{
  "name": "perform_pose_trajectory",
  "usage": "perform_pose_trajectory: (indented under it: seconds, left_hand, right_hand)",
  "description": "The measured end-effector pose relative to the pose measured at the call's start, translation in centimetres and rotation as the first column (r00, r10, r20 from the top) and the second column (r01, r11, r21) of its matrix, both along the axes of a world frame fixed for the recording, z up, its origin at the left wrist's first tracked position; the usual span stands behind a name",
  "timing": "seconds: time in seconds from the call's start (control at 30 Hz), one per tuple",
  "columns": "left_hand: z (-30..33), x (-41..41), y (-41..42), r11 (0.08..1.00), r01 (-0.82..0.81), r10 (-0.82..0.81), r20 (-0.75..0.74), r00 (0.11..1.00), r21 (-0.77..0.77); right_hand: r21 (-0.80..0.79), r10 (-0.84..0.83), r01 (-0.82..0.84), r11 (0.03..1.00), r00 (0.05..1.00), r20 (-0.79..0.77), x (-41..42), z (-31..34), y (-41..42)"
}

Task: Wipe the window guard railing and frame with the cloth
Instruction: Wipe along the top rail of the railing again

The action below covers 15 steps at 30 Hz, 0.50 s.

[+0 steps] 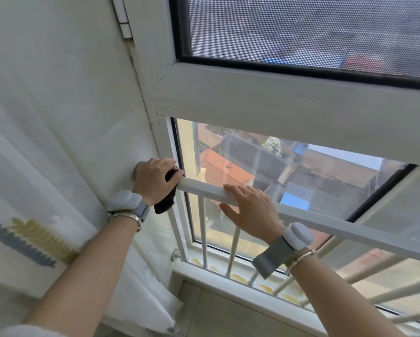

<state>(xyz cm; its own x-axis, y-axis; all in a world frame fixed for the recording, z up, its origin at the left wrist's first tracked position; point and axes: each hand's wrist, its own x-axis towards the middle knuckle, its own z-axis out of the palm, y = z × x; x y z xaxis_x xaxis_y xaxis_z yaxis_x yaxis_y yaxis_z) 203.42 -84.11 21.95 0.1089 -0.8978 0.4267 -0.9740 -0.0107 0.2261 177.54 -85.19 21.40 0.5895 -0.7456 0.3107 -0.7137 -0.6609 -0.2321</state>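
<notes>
The white guard railing [325, 224] runs from the left window frame down to the right, with thin vertical bars [203, 229] below its top rail. My left hand [154, 182] grips a dark cloth [166, 203] at the rail's left end, where it meets the white window frame [277, 103]. Part of the cloth hangs below my palm. My right hand [250, 206] rests on the top rail a little to the right, fingers laid over the rail and thumb below it.
A white curtain [46, 142] with a leaf print hangs at the left, close to my left arm. An insect screen [313, 30] fills the upper pane. The sill [228, 288] runs below the bars. A metal fitting [175, 254] sits at the railing's lower left corner.
</notes>
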Motion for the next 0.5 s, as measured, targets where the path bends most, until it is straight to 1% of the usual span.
perform_pose_trajectory:
  seconds: [0.07, 0.1, 0.2, 0.3, 0.4, 0.5]
  left_hand:
    - [-0.7, -1.0, 0.1, 0.999, -0.043, 0.043, -0.05, 0.998, -0.001]
    - [-0.9, -1.9, 0.1, 0.999, -0.039, 0.039, -0.068, 0.997, -0.004]
    - [-1.2, -6.9, 0.6, 0.996, 0.09, -0.089, -0.09, 0.992, 0.005]
    - [-1.6, -9.6, 0.7, 0.978, 0.21, -0.21, -0.001, 0.978, -0.003]
    - [-1.4, -6.2, 0.4, 0.957, 0.288, -0.288, 0.009, 0.958, 0.044]
    - [-1.1, -1.5, 0.3, 0.973, 0.228, -0.227, -0.031, 0.973, 0.03]
  right_hand:
    - [0.002, 0.005, -0.005, 1.0, 1.0, 0.01, 0.0, 0.0, 0.0]
    - [0.0, 0.005, -0.005, 1.0, 1.0, 0.015, 0.0, 0.0, 0.1]
    - [0.001, 0.007, -0.007, 1.0, 1.0, 0.017, 0.0, 0.0, 0.1]
    - [0.012, 0.009, -0.01, 1.0, 1.0, 0.025, -0.2, 0.0, 0.0]
    - [0.034, 0.01, -0.011, 0.999, 0.999, 0.033, -0.3, 0.1, 0.0]
    - [0.033, 0.015, -0.016, 0.999, 1.0, 0.027, -0.4, 0.3, 0.1]
